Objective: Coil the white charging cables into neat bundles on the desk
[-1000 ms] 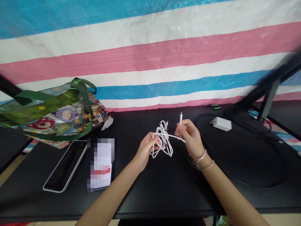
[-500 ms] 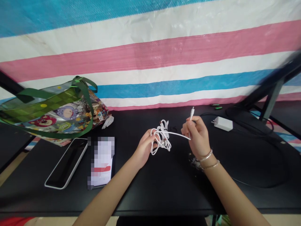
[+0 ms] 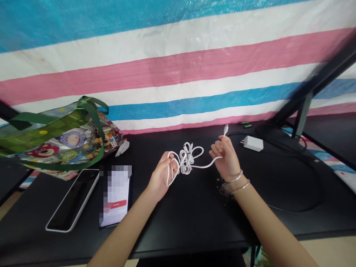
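A tangled white charging cable (image 3: 187, 160) spans the space between my two hands above the black desk. My left hand (image 3: 160, 174) is closed on loops at the left side of the bundle. From the bundle a single strand runs right to my right hand (image 3: 227, 157), which pinches the cable near one end. That end's plug (image 3: 226, 129) points up above my fingers. Two bracelets (image 3: 239, 181) circle my right wrist. To the right of my right hand lies a white charger block (image 3: 253, 143), apart from the cable.
At the left stands a clear cartoon bag (image 3: 69, 142) with green handles. In front of it lie a dark-screened phone (image 3: 73, 200) and a lit phone (image 3: 115, 196). Black cords (image 3: 303, 205) curve across the right side. Small green batteries (image 3: 247, 126) lie at the back.
The bundle has loosened and shifted, with a loop now sticking out to its right. The strand to my right hand sags lower. My right hand has turned slightly. The whole view has shifted a little.
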The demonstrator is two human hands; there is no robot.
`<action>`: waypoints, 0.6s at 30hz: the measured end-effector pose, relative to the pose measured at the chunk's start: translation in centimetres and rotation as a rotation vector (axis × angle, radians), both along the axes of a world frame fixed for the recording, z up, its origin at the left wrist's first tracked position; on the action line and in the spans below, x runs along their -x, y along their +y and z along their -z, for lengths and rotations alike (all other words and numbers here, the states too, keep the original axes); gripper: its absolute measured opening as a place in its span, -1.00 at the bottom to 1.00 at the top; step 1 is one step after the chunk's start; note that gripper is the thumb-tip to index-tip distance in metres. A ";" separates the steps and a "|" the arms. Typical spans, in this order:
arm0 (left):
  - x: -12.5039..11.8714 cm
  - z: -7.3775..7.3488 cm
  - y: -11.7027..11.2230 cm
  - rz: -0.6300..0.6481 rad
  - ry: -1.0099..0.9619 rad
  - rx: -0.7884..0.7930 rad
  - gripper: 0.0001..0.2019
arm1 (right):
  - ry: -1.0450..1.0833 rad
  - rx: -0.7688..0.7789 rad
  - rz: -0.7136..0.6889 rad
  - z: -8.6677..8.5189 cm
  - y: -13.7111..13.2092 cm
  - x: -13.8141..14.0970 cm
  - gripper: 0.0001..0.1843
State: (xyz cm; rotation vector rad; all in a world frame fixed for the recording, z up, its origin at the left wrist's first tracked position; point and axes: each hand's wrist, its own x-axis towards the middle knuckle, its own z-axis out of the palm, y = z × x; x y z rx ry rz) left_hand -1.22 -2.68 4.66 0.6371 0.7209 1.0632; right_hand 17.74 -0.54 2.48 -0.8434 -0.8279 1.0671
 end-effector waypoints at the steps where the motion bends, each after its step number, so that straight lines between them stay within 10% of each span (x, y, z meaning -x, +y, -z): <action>1: 0.1 -0.3 -0.1 0.015 0.003 -0.027 -0.68 | 0.007 0.010 -0.006 0.2 0.1 -0.2 -0.55; 18: 6.7 -3.1 -3.4 -0.122 -0.121 -0.245 -0.77 | 0.154 0.001 0.042 1.7 1.4 -4.1 -0.51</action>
